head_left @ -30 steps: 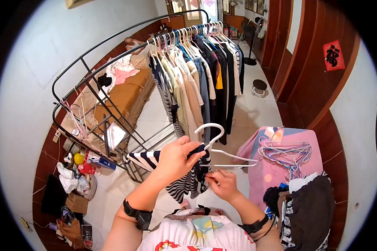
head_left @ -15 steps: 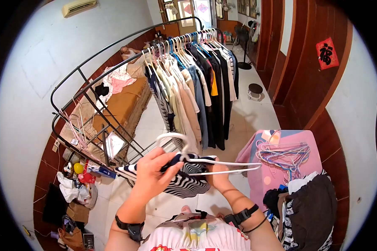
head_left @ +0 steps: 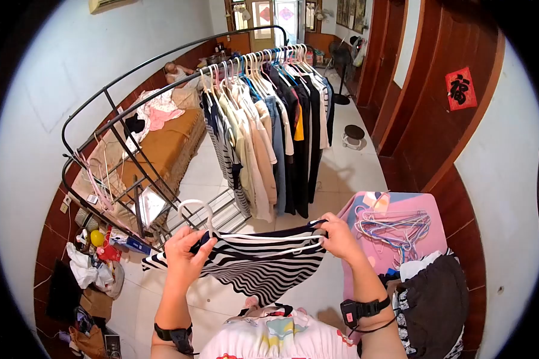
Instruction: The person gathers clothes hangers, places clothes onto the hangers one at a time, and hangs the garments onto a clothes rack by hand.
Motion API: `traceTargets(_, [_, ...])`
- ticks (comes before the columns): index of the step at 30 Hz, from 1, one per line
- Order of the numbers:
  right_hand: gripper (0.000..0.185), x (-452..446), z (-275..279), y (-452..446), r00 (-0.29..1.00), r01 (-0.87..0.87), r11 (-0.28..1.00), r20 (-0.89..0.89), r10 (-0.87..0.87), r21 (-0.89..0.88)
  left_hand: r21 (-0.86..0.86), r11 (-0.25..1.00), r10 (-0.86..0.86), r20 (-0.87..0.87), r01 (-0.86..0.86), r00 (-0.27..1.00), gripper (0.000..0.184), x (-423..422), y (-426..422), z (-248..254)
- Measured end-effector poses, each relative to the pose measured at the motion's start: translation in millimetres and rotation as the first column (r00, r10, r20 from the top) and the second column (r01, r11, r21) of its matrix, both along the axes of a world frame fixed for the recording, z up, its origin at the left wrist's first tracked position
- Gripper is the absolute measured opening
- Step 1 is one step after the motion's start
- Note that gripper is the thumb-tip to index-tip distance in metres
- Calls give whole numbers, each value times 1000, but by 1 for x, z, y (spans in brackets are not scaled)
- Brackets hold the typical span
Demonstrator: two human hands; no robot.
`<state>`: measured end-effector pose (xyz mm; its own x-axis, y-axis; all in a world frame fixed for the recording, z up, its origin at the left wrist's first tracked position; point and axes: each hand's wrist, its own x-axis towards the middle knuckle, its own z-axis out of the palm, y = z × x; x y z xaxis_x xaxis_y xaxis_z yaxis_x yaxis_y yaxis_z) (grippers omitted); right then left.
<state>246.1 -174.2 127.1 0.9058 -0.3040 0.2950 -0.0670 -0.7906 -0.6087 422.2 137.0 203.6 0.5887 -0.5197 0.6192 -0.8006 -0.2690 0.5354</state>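
Rack (head_left: pixel 106 91): it is stood at the left and back, and many hung clothes (head_left: pixel 263 143) are carried by it.
Left hand (head_left: pixel 184 248): striped cloth (head_left: pixel 269 278) is pinched between thumb and fingers, just by the neck of a white hanger (head_left: pixel 263 237).
White hanger: its hook is pointed up above the left hand, and its bars are stretched across to the right hand (head_left: pixel 336 239).
Striped cloth: it is held in the air between both hands. The step in hand is judged to be the fitting of this cloth onto the hanger.
Right hand: the top edge of the cloth is pinched at the far end of the hanger. It cannot be told if that end is tucked inside. For the next move, the edge seems to need a tug over that end, with the hook left free.
Loose hangers (head_left: pixel 392 230): they are heaped on a pink sheet (head_left: pixel 436 236).
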Motion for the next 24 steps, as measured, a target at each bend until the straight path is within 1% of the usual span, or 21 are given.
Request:
traceTargets(1, [31,0,6,3,997,-13,999,-79,10,-32,-4,999,32,-12,-32,999,20,-1,0,-1])
traceTargets(2, [36,0,7,4,991,-41,987,-130,20,-155,-7,998,63,-24,-63,998,20,-1,1,-2])
traceTargets(3, [36,1,10,6,991,-45,987,-134,24,-155,-7,998,67,-28,-67,997,20,-1,2,-4])
traceTargets(5, [39,4,17,12,968,-102,968,-246,44,-228,-8,994,108,-18,-109,994,19,2,5,-8])
traceTargets(6, [42,4,22,14,956,-111,970,-289,45,-217,-20,995,98,-27,-99,995,19,3,8,-10])
traceTargets(7, [42,5,23,14,956,-115,969,-291,47,-218,-21,995,102,-29,-102,994,19,2,9,-10])
traceTargets(11, [45,7,26,15,956,-155,970,-277,99,-189,-52,991,120,-44,-123,992,17,3,15,-12])
traceTargets(13, [46,8,26,15,954,-160,973,-278,109,-167,-118,992,33,-151,-51,988,15,8,20,-15])
traceTargets(14, [47,8,25,13,961,-175,978,-237,144,-115,-132,991,2,-186,-27,983,12,10,23,-17])
traceTargets(15, [49,8,25,12,965,-193,979,-192,178,-63,-134,991,-1,-186,-25,983,12,13,26,-17])
traceTargets(16, [49,8,27,12,966,-191,979,-192,176,-65,-139,990,-32,-225,0,974,13,15,29,-17])
traceTargets(17, [49,8,30,12,965,-208,978,-165,204,-5,-144,989,-63,-262,26,963,15,17,31,-16])
traceTargets(18, [49,8,32,12,964,-225,973,-136,230,55,-180,983,-73,-247,29,966,15,20,33,-19])
traceTargets(19, [49,8,32,12,964,-222,974,-136,228,54,-180,983,-76,-247,31,966,15,22,34,-20])
traceTargets(21, [46,9,33,11,971,-226,973,-71,229,39,-156,987,-57,-184,28,981,15,24,36,-22])
traceTargets(23, [44,10,38,13,977,-207,978,-54,207,12,-137,990,-47,-188,21,981,15,21,34,-21])
traceTargets(24, [43,10,41,15,981,-189,982,-36,189,-13,-102,995,-10,-152,-6,988,15,21,33,-24])
